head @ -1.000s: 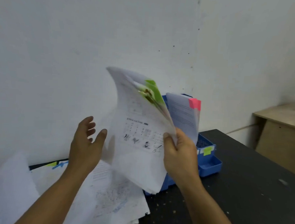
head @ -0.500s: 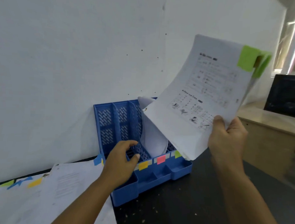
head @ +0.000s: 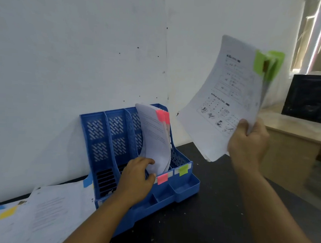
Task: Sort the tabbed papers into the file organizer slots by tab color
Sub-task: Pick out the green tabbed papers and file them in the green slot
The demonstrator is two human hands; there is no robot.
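The right hand (head: 247, 143), right of centre, grips the lower corner of a raised sheaf of green-tabbed papers (head: 228, 98); how many sheets cannot be told. The left hand (head: 137, 177), at lower centre, pinches the bottom of the pink-tabbed papers (head: 153, 137) standing in the third slot of the one blue organizer (head: 107, 137), above a pink label (head: 162, 178). A green label (head: 183, 169) marks the fourth slot. More papers (head: 47, 213) lie at lower left on the black desk (head: 206, 224).

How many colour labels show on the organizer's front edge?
2: a pink label below the pink-tabbed papers, a green label to its right. The left hand may hide others.
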